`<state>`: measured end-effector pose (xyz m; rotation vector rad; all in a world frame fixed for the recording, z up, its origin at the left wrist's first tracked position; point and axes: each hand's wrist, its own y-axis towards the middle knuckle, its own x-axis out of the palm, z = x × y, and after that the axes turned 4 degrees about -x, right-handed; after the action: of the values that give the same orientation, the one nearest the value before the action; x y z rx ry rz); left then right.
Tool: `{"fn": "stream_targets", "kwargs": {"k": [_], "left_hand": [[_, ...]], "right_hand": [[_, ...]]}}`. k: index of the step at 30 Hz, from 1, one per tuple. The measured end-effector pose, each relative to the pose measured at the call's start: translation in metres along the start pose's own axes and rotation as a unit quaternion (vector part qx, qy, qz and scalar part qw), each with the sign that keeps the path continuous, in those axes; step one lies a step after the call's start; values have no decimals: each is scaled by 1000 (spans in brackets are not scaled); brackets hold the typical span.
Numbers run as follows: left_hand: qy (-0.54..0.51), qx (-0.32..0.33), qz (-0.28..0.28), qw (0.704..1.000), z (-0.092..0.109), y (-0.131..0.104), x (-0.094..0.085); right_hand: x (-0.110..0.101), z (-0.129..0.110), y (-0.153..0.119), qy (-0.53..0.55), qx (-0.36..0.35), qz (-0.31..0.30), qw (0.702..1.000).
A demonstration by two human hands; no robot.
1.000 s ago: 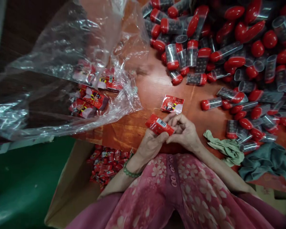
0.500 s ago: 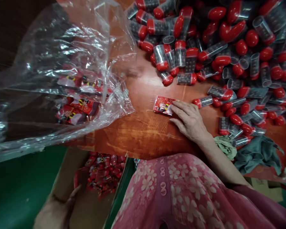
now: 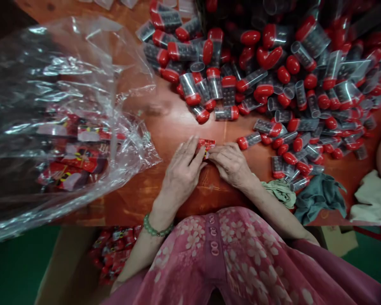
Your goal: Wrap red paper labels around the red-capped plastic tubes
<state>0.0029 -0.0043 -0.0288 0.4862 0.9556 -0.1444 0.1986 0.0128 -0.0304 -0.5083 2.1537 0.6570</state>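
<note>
A small red printed packet (image 3: pixel 207 146) lies on the orange-brown tabletop, between both hands. My left hand (image 3: pixel 184 169), a green bead bracelet at its wrist, rests over the packet's left part with its fingers close together. At the packet's right edge, my right hand (image 3: pixel 230 163) has its fingers bent and pinched on it. The fingers cover much of the packet. Just beyond my right hand lies a clear tube with a red cap (image 3: pixel 249 140).
A large clear plastic bag (image 3: pixel 127 127) with red packets inside covers the left of the table (image 3: pixel 178 118). Many red-capped tubes (image 3: pixel 273 93) are heaped at the back and right. Cloths (image 3: pixel 320 197) lie front right. Below the table, a box (image 3: pixel 55 262) holds red packets.
My left hand has come up from the box of packets to the table and onto the packet. My right hand's fingers have bent in at its right edge. The view has shifted right.
</note>
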Motion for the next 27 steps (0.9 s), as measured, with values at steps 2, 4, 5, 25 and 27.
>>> {"fn": "stream_targets", "kwargs": {"k": [2,4,5,25,27], "left_hand": [[2,19,-12,1000,-4,5,8],[3,30,-5,1000,-6,6,11],[1,29,7,1000,-6,6,13],[-173,-76,36,981,-1,27,0],[-188,-87,61,976,3,27,-2]], "right_hand": [[-3,1,1,11,9,-10,1000],[-11,1,1,20,15,-27,999],[-19,1,1,23,17,-38,999],[-67,31,-30,-94,140,-53,984],[-73,21,-30,25,132,-8,991]]}}
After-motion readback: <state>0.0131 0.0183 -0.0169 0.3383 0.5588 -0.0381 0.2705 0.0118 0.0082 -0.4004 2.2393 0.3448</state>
